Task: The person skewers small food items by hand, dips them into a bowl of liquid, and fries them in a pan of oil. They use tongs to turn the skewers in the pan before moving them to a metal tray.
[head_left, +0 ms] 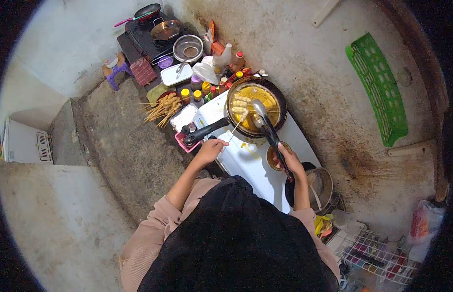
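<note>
My left hand [212,152] pinches the bare end of a thin wooden skewer [235,127]. Pale lumpy food [241,106] on it lies in the yellow oil of a black frying pan [283,109]. In my right hand [291,161] are tongs [270,132] with black handles and metal tips. Their tips reach into the pan, right beside the food. The pan's black handle [207,131] points left, above my left hand. Beneath my right hand, partly hidden, is a small round bowl [270,158].
Browned skewers [164,108] are piled left of the white stove top [253,168]. Bottles with yellow caps [186,92] and a white tray [176,74] stand behind. A pot [321,187] sits to the right. A green plastic rack [379,90] hangs on the wall.
</note>
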`<state>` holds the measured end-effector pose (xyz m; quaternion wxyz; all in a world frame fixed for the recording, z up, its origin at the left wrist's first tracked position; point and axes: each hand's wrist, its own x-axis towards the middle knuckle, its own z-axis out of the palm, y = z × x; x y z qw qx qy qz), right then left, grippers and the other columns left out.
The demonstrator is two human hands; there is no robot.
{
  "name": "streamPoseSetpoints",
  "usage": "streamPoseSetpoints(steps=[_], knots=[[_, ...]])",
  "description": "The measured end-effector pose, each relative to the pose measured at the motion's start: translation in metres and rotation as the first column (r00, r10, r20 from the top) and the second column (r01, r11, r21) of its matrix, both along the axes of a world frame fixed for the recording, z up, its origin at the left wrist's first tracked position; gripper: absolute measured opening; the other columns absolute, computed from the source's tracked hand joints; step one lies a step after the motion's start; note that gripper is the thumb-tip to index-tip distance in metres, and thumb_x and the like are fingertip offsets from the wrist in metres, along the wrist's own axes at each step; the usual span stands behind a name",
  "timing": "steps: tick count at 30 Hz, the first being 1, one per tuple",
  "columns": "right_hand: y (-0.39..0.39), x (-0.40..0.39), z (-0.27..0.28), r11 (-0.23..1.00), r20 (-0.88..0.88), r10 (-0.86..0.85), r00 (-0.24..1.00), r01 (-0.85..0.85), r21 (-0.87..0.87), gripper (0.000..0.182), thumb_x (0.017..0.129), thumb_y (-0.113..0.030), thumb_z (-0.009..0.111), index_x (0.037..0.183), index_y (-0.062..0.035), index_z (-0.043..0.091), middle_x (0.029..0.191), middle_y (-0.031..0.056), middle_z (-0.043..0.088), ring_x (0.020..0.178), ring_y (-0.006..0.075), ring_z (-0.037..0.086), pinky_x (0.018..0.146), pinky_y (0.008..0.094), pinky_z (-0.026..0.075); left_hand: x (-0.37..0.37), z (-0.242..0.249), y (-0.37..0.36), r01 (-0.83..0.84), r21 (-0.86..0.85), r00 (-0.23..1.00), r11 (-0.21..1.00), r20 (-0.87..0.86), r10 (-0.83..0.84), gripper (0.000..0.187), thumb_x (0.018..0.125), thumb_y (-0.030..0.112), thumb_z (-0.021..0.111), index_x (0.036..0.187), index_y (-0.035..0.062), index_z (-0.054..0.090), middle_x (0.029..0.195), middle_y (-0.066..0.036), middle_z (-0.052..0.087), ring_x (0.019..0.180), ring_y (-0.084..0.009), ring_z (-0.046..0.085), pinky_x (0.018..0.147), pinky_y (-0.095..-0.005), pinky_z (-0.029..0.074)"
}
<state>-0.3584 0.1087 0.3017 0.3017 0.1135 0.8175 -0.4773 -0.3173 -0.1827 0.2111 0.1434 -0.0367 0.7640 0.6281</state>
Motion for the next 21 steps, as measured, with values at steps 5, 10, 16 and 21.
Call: streamPoseSetpoints(steps=[5,10,16,21], knots=[[0.001,0.002,-0.006,0.990,0.099,-0.051,0.994,0.064,-0.129,0.054,0.083,-0.057,0.039,0.086,-0.0059,0.057,0.068,0.0025,0.059,0.047,0.0093,0.054,0.038,0.0210,0.037,0.000,-0.003,-0.001,-0.016,-0.026,0.999,1.000,0.039,0.017,0.028,0.083,0.016,0.041,0.096,0.0046,0.064,0.069,-0.005,0.057,0.064,-0.0128,0.052,0.060,-0.0251,0.040],[0.008,0.005,-0.003,0.991,0.052,0.033,0.998,-0.026,-0.135,0.052,0.084,-0.055,0.040,0.081,-0.0063,0.058,0.067,0.0019,0.059,0.048,0.0090,0.054,0.038,0.0207,0.037,-0.001,-0.005,0.000,-0.004,-0.052,0.999,0.999,0.038,0.006,0.028,0.083,0.015,0.040,0.096,0.0050,0.064,0.069,-0.005,0.057,0.063,-0.0127,0.052,0.060,-0.0249,0.040],[-0.008,0.014,0.027,0.993,-0.024,0.117,0.993,-0.116,0.037,0.051,0.081,-0.053,0.047,0.082,-0.0039,0.060,0.071,0.0035,0.057,0.050,0.0100,0.054,0.041,0.0219,0.037,-0.001,-0.006,0.002,-0.007,-0.012,1.000,1.000,0.013,0.007,0.028,0.084,0.014,0.040,0.095,0.0045,0.064,0.068,-0.004,0.057,0.063,-0.0121,0.051,0.060,-0.0248,0.040],[-0.006,0.014,0.022,0.991,-0.087,0.088,0.992,-0.078,0.112,0.052,0.081,-0.053,0.048,0.082,-0.0032,0.059,0.066,0.0033,0.056,0.048,0.0107,0.053,0.041,0.0232,0.038,0.001,-0.004,0.002,-0.014,-0.004,1.000,1.000,0.013,0.014,0.028,0.084,0.014,0.040,0.095,0.0041,0.063,0.068,-0.003,0.056,0.061,-0.0113,0.050,0.058,-0.0249,0.039]])
